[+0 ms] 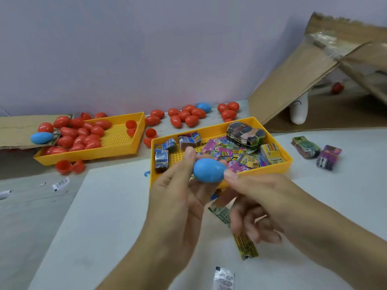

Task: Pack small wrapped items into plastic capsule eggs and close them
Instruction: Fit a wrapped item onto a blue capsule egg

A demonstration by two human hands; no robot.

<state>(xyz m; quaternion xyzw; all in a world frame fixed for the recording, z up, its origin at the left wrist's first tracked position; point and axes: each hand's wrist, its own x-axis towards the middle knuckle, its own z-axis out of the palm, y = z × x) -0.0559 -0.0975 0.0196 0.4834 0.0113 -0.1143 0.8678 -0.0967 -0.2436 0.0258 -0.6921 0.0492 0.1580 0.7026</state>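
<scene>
A packing workbench: yellow trays [117, 152] of capsule eggs [77, 135], cardboard boxes [293, 84]

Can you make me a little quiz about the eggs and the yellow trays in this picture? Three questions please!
1. True or false: the blue egg held between the left hand and the right hand is closed.
2. Which yellow tray holds the red eggs: the left tray or the right tray?
3. Multiple choice: where is the white sachet?
A. In the right tray
B. On the table near the bottom edge of the picture
C. In the cardboard box

Key: 1. True, no gap shows between its halves. 2. The left tray; the right one holds wrapped packets. 3. B.
</scene>
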